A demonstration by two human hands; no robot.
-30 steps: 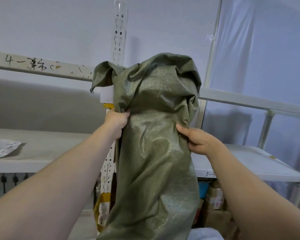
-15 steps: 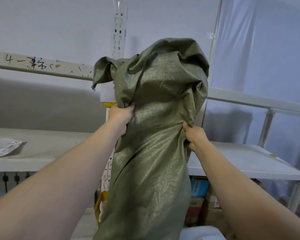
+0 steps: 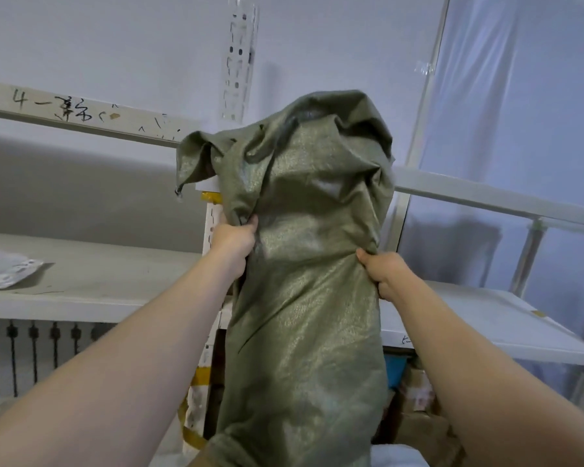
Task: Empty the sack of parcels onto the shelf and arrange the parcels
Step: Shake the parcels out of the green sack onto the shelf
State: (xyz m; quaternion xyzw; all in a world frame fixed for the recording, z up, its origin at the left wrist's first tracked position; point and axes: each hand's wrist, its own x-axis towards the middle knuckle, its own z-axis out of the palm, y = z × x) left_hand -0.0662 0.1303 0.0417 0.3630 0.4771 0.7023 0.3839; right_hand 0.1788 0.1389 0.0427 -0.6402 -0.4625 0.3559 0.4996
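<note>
- Both fists grip the green sack (image 3: 304, 264) at mid-height: left hand (image 3: 234, 236) bunches its left edge, right hand (image 3: 383, 268) pinches the right.
- The sack hangs upright before the shelf (image 3: 98, 288), bulging above the hands; no parcels have spilled.
- Hoisting is underway, I'd say; next, tip it over the shelf.

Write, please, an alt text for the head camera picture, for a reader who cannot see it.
Two bare hands, left hand and right hand, grip a green woven sack and hold it upright before a white shelf. A flat white parcel lies on the shelf at far left.
</note>
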